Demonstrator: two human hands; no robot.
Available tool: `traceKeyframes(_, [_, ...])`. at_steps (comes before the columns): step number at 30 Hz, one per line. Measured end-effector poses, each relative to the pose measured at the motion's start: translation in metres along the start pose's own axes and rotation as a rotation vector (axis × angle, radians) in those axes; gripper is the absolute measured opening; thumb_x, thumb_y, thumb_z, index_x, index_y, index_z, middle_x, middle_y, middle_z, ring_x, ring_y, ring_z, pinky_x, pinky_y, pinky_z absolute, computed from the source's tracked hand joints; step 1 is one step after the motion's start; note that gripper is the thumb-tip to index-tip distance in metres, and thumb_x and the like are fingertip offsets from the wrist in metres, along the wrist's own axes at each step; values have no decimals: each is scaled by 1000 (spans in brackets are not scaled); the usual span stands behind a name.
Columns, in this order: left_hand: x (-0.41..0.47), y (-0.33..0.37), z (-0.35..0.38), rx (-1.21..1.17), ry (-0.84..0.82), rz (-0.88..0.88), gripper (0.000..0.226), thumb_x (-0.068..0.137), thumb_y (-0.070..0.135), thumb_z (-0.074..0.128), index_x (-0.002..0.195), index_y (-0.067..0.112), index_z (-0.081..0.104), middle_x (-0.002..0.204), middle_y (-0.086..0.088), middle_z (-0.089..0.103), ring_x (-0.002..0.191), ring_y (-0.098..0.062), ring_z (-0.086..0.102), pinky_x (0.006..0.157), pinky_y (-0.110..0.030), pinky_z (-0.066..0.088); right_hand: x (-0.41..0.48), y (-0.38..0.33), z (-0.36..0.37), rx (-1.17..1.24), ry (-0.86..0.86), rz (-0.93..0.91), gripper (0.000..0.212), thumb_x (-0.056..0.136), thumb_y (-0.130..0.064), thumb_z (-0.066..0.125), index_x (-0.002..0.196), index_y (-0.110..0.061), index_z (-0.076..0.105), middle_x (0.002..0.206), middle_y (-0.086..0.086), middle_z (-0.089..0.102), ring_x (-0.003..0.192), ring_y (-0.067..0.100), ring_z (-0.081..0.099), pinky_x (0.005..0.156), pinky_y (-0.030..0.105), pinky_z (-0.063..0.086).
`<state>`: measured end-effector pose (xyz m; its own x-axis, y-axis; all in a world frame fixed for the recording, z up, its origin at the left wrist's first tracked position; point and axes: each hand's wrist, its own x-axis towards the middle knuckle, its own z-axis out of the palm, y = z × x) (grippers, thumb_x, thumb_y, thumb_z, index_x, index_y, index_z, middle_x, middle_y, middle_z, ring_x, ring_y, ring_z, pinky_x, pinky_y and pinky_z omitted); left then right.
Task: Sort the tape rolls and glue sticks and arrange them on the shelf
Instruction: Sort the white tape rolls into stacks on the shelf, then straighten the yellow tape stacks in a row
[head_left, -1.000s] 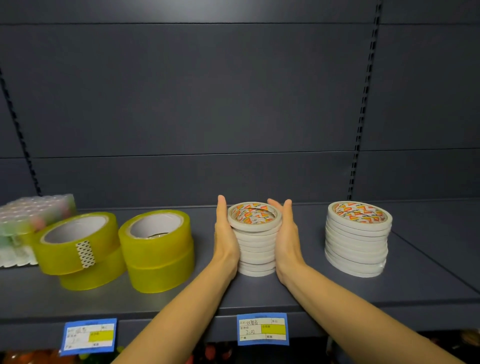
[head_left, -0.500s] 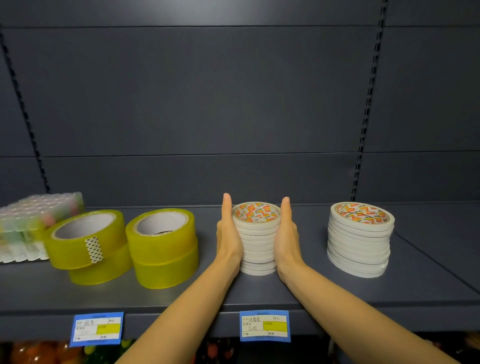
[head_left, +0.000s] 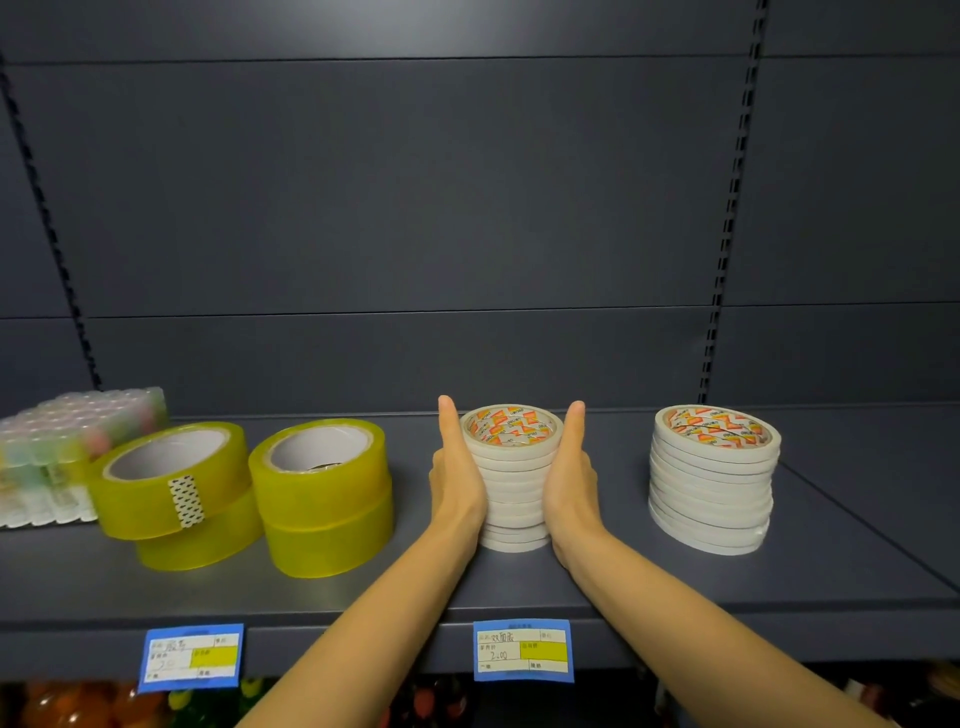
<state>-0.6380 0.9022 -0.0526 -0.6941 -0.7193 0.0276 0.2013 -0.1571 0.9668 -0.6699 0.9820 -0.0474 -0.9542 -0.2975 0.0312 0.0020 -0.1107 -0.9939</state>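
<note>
Now straightened, the stack of thin white tape rolls (head_left: 511, 488) stands on the dark grey metal shelf (head_left: 857, 551), pressed between a flat, straight-fingered left hand (head_left: 457, 488) and right hand (head_left: 570, 483); seemingly ready for release.

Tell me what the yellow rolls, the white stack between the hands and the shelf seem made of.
Yellow rolls: glossy translucent plastic film that catches the light, on a whitish, probably card core. White stack: thin matte rings, likely paper-backed tape, with a printed label on top. Shelf: probably painted metal, smooth dark grey, dull sheen.
</note>
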Motion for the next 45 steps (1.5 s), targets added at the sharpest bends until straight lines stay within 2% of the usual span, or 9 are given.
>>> traceKeyframes(12, [-6,-2,14,-144,-131,-9,81,87,70,26,105,5,70,107,-17,70,107,-32,64,104,-48,43,7,-1,-22,161,-136,78,71,92,-65,19,119,-17,64,113,6,69,107,22,64,100,42,47])
traceKeyframes(18, [-7,-5,36,-64,-137,3,75,91,65,25,95,7,72,99,-17,72,99,-30,67,99,-48,48,15,-4,-39,129,-14,25,66,95,-59,19,122,-16,62,114,6,68,99,21,65,78,29,52])
traceKeyframes(22, [-6,-6,38,-50,-132,-9,78,89,67,24,101,5,71,102,-17,72,102,-30,66,101,-48,46,17,-3,-40,136,-3,12,66,95,-59,19,122,-16,61,116,7,67,105,23,64,93,38,51])
traceKeyframes(26, [-10,-6,38,4,-116,2,81,89,69,19,105,9,70,106,-14,71,106,-28,64,104,-45,43,18,0,-41,138,11,-12,65,97,-57,17,121,-17,62,118,6,66,108,21,61,94,35,49])
traceKeyframes(31, [-28,4,20,230,-99,160,61,96,55,21,111,18,67,114,-2,68,112,-16,60,107,-39,40,10,-2,-43,137,-8,-295,44,102,-38,21,137,-25,44,136,-1,52,123,14,50,99,26,41])
traceKeyframes(34, [-62,18,-17,373,-43,426,28,98,34,40,100,23,65,101,11,67,99,-2,59,90,-20,43,0,-3,-48,12,6,-568,35,103,-25,29,136,-22,42,139,-6,45,122,5,43,90,5,34])
traceKeyframes(37, [-96,33,-70,466,62,689,18,91,29,51,101,19,63,99,9,66,96,1,58,82,-7,41,-19,-10,-47,-41,16,-901,35,95,-20,37,129,-18,46,128,-17,44,122,5,42,103,16,33])
traceKeyframes(41, [-109,52,-134,436,211,713,11,89,19,55,96,12,62,97,2,64,90,0,57,79,-10,43,-49,-24,-22,-120,-307,-1065,26,90,-26,39,112,-29,52,116,-18,53,111,4,50,98,17,36])
traceKeyframes(45, [-96,44,-164,382,222,417,14,94,12,48,108,12,52,104,0,56,97,-7,51,76,-13,38,-58,-23,30,-261,-501,-744,17,98,-24,44,110,-31,54,118,-13,56,109,-7,49,91,2,33])
